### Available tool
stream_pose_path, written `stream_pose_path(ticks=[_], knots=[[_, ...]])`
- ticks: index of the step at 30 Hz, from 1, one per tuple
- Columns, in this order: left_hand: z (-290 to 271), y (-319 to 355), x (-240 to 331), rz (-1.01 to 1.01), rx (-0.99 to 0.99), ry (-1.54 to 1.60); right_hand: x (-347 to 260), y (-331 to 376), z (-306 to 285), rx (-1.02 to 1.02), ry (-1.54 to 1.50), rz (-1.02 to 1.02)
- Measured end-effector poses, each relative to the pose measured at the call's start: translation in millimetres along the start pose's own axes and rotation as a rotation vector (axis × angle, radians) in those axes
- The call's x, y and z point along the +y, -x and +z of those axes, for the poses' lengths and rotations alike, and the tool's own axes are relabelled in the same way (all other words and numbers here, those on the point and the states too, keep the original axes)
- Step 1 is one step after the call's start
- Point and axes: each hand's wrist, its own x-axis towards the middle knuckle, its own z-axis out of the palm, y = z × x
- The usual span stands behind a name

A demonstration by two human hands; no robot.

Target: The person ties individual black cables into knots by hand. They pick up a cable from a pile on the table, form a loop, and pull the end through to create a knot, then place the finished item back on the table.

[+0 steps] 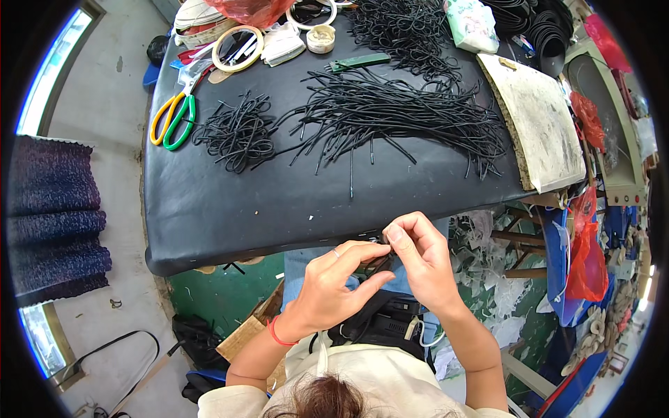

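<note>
My left hand (341,279) and my right hand (421,258) meet just off the table's front edge, above my lap. The right thumb and forefinger press together in a pinch. Left fingertips reach to that pinch, the left thumb curving below. Something small and dark shows between the hands, but I cannot make out what it is. Beyond them, a wide bundle of black cords (411,115) lies across the black-covered table (230,216). To its left is a smaller tangled heap of black cords (240,132).
Scissors (174,118) with yellow and green handles lie at the table's left. Behind stand tape rolls (237,49), a small tub (320,39), a green tool (359,63) and more cords (404,28). A stained board (540,122) lies at the right; red bags (587,261) hang beyond.
</note>
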Motion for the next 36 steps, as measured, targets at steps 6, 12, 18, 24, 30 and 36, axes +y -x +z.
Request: stream_pose_path(ticks=[6,12,18,24,30,36], knots=[[7.4,9.3,-10.9,-0.094,0.008,0.084,4.6,1.6,3.8,0.087,0.084,-0.021],[3.8,5.9,-2.9,-0.076,-0.060,-0.026,4.1,-0.8,-0.8,0.101,0.110,-0.014],[-3.5,5.3,2.4,-0.274,-0.159,0.156,2.1,1.6,0.7,0.108,0.169,-0.062],[9.0,16.0,-10.6,-0.490,-0.021,0.513,0.4,10.3,5.6,0.159,0.420,-0.301],[14.6,16.0,-4.9,-0.279,0.047,0.277,2.6,8.7,4.4,0.192,0.442,-0.325],[10.7,12.0,4.7,-0.181,-0.016,0.065,-3.1,8.0,0.6,0.148,0.371,-0.125]])
